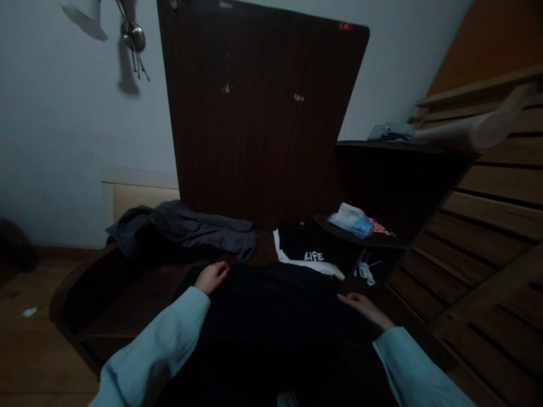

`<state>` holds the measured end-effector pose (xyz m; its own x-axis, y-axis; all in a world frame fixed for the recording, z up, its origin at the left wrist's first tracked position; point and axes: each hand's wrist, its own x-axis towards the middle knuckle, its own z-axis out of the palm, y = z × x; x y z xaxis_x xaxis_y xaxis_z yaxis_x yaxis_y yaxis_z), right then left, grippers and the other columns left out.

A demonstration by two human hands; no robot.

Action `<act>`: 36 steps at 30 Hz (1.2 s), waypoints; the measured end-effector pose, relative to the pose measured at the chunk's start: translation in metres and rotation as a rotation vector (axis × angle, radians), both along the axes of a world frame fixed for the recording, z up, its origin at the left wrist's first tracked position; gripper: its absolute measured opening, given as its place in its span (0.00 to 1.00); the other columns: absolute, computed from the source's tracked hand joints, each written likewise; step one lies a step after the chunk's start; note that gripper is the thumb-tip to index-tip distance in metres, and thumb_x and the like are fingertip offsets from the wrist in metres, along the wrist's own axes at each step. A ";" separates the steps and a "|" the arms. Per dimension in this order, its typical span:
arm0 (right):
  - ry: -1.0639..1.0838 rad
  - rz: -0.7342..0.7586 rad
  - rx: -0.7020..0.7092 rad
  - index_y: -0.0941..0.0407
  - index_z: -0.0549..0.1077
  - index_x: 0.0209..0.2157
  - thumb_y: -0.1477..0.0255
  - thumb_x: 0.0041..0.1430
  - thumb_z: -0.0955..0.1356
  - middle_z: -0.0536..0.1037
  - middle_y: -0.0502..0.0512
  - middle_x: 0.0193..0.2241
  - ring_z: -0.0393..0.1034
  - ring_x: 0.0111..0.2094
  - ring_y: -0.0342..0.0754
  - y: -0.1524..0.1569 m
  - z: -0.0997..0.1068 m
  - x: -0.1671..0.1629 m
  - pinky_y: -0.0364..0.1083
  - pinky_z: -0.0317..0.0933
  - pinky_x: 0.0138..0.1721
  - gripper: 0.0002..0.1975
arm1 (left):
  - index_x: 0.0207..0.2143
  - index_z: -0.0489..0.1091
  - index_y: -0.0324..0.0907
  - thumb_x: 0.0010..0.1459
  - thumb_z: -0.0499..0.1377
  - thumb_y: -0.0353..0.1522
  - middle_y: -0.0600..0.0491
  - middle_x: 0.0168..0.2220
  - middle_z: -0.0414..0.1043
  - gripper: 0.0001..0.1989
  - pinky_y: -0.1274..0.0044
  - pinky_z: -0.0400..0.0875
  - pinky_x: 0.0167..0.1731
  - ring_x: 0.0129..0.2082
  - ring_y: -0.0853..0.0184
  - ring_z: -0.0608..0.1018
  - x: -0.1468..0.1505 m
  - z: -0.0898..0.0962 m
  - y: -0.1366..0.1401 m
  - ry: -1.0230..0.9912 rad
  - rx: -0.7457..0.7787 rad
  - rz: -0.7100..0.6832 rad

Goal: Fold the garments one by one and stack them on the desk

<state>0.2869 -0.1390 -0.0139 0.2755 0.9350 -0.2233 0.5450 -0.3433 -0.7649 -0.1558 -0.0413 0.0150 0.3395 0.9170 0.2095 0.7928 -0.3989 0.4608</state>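
Note:
A black garment (pixel 271 308) lies spread over the dark wooden surface in front of me; its lower part merges into the dark. At its upper left edge is my left hand (pixel 213 277), closed with fingers curled together on the fabric. My right hand (pixel 365 310) rests at the garment's right side, its fingers stretched out towards the left and touching the cloth. Just beyond the garment lies a folded black and white garment (pixel 303 249) with white lettering. Farther left, a crumpled grey garment (pixel 199 226) is draped over the wooden edge.
A tall dark panel (pixel 263 113) stands behind the clothes. To the right, a shelf (pixel 407 198) carries a plastic packet (pixel 352 220); a pale roll (pixel 470 133) lies on top. Wooden slats (pixel 496 226) rise at far right. A wall lamp (pixel 133 37) hangs upper left.

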 end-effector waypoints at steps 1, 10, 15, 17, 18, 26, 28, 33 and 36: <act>-0.032 -0.011 0.022 0.55 0.60 0.17 0.52 0.36 0.65 0.62 0.45 0.14 0.58 0.19 0.41 0.001 0.002 -0.001 0.41 0.52 0.21 0.20 | 0.29 0.66 0.42 0.53 0.47 0.31 0.55 0.28 0.71 0.08 0.81 0.62 0.30 0.29 0.69 0.72 0.000 0.000 0.000 0.003 -0.002 0.002; -0.489 0.031 0.460 0.54 0.59 0.19 0.67 0.42 0.65 0.65 0.47 0.17 0.60 0.20 0.43 -0.005 0.074 -0.061 0.42 0.51 0.22 0.09 | 0.30 0.66 0.42 0.53 0.47 0.31 0.54 0.29 0.71 0.09 0.81 0.61 0.31 0.29 0.69 0.72 0.000 -0.002 0.000 0.008 0.004 0.003; -0.159 0.581 0.399 0.54 0.67 0.34 0.61 0.50 0.63 0.72 0.52 0.32 0.66 0.32 0.45 -0.022 0.119 -0.118 0.42 0.60 0.32 0.13 | 0.30 0.66 0.42 0.53 0.48 0.31 0.54 0.29 0.71 0.08 0.81 0.61 0.31 0.29 0.69 0.72 0.001 -0.002 0.000 0.009 0.000 0.011; -0.124 0.611 0.408 0.55 0.67 0.36 0.61 0.51 0.63 0.72 0.53 0.35 0.66 0.36 0.45 -0.017 0.122 -0.120 0.43 0.60 0.36 0.14 | 0.30 0.66 0.42 0.53 0.48 0.30 0.54 0.29 0.71 0.08 0.81 0.61 0.30 0.29 0.69 0.72 0.001 -0.003 0.001 0.011 0.003 0.013; -0.134 0.587 0.421 0.55 0.67 0.36 0.61 0.52 0.62 0.72 0.53 0.34 0.66 0.36 0.46 -0.012 0.120 -0.117 0.44 0.60 0.37 0.13 | 0.30 0.66 0.42 0.53 0.48 0.30 0.54 0.29 0.71 0.08 0.81 0.61 0.30 0.29 0.69 0.72 0.001 -0.003 0.001 0.012 0.005 0.013; -0.275 0.606 0.232 0.56 0.65 0.24 0.63 0.49 0.64 0.66 0.47 0.18 0.61 0.22 0.42 0.002 0.072 -0.114 0.41 0.54 0.23 0.11 | 0.30 0.67 0.42 0.53 0.48 0.30 0.54 0.30 0.71 0.08 0.81 0.61 0.31 0.29 0.70 0.72 0.000 -0.005 0.002 0.002 0.006 0.011; -0.353 0.652 0.204 0.56 0.65 0.25 0.63 0.47 0.65 0.66 0.47 0.19 0.60 0.22 0.42 -0.012 0.063 -0.133 0.40 0.52 0.23 0.11 | 0.30 0.66 0.42 0.53 0.48 0.31 0.54 0.30 0.71 0.08 0.81 0.61 0.31 0.29 0.70 0.72 0.000 -0.005 0.002 0.006 0.006 0.013; -0.585 0.660 0.330 0.55 0.62 0.28 0.68 0.47 0.64 0.69 0.51 0.29 0.63 0.30 0.45 -0.038 0.044 -0.173 0.43 0.55 0.32 0.07 | 0.30 0.66 0.42 0.53 0.48 0.31 0.54 0.31 0.72 0.08 0.81 0.62 0.32 0.31 0.69 0.72 0.001 -0.004 0.001 0.003 0.005 0.017; -0.621 0.610 0.364 0.55 0.61 0.27 0.75 0.47 0.60 0.68 0.51 0.28 0.63 0.31 0.45 -0.037 0.038 -0.178 0.43 0.55 0.32 0.03 | 0.30 0.67 0.42 0.54 0.48 0.31 0.53 0.31 0.72 0.08 0.80 0.62 0.33 0.31 0.69 0.73 0.001 -0.003 0.000 0.001 0.001 0.012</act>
<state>0.1090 -0.1760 0.0243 -0.3125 0.9405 0.1334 0.8979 0.3383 -0.2816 -0.1552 -0.0411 0.0121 0.3290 0.9206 0.2106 0.7979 -0.3902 0.4594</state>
